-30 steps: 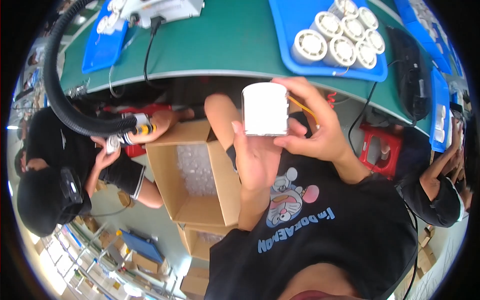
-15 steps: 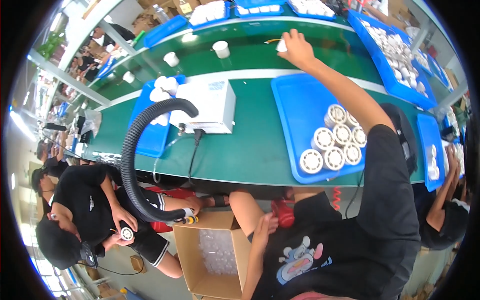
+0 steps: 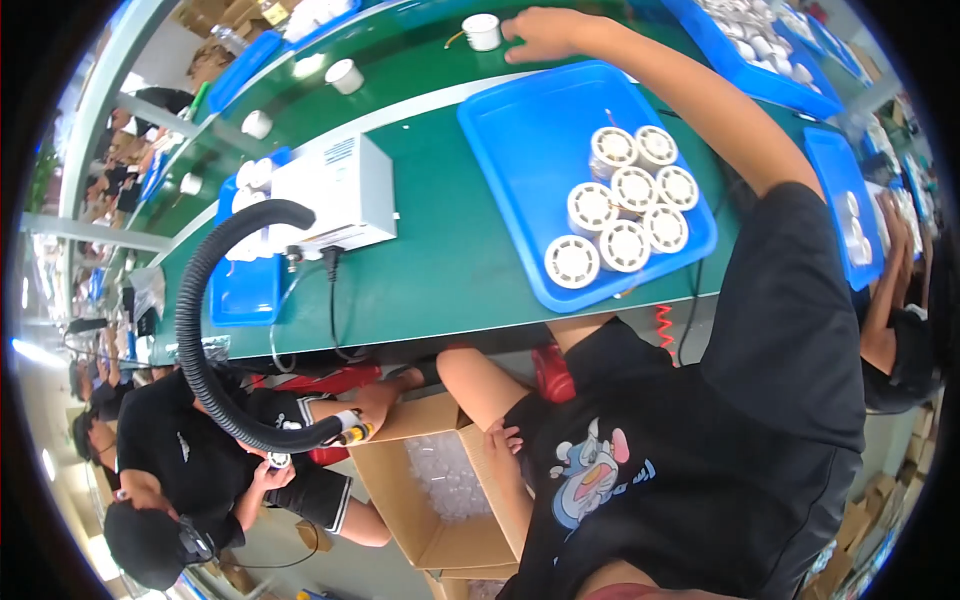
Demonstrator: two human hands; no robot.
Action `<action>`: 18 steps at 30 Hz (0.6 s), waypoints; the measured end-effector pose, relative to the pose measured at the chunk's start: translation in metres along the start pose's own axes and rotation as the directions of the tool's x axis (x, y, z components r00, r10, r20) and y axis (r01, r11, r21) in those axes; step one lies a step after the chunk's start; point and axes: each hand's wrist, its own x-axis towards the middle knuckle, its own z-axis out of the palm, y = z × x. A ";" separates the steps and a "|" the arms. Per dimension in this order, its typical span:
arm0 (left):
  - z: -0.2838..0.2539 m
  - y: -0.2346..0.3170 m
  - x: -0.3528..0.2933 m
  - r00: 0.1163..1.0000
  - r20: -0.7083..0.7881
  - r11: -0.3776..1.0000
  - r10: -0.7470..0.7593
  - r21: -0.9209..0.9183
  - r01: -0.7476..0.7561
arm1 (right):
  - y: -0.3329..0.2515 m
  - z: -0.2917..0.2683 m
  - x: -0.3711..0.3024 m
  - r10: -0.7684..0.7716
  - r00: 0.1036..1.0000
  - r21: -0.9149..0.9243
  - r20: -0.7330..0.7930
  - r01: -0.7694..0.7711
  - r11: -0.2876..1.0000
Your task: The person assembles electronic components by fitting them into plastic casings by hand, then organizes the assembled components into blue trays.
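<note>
I'm seeing a white pot (image 3: 482, 33) standing upright on the far side, just left of the right hand (image 3: 549, 34), whose loose grip is holding nothing.

Eight white cylindrical plastic parts with slotted round tops (image 3: 634, 188) stand in one large blue rectangular plastic tray (image 3: 530, 140); four plain white cylindrical parts (image 3: 483, 34) show on one glossy green strip (image 3: 420, 55); there are one white box-shaped machine (image 3: 335, 190), one ribbed black flexible hose (image 3: 190, 325) and one coiled red cord (image 3: 664, 325)
</note>
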 end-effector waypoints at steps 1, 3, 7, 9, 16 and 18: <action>-0.001 -0.003 0.001 1.000 -0.014 1.000 0.019 -0.008 -0.019 | -0.014 -0.021 -0.034 -0.011 0.988 0.019 0.155 0.008 1.000; 0.002 -0.009 0.007 1.000 -0.004 1.000 0.019 -0.014 -0.019 | -0.031 -0.044 -0.093 0.037 0.933 -0.004 0.357 -0.039 0.999; 0.002 -0.011 0.016 0.999 0.036 0.998 0.023 0.052 -0.025 | -0.037 -0.041 -0.164 0.042 0.908 -0.020 0.417 -0.037 0.999; -0.006 -0.003 0.016 0.997 0.080 0.997 -0.013 0.081 0.006 | -0.047 -0.040 -0.170 0.041 0.937 0.036 0.348 -0.057 0.998; 0.008 -0.005 0.000 0.986 0.091 0.990 0.138 0.012 -0.139 | -0.056 -0.042 -0.154 0.032 0.911 -0.054 0.411 -0.011 0.998; 0.010 -0.013 -0.004 0.984 0.043 0.984 0.170 -0.051 -0.168 | -0.057 -0.045 -0.149 0.047 0.916 -0.054 0.400 -0.027 0.998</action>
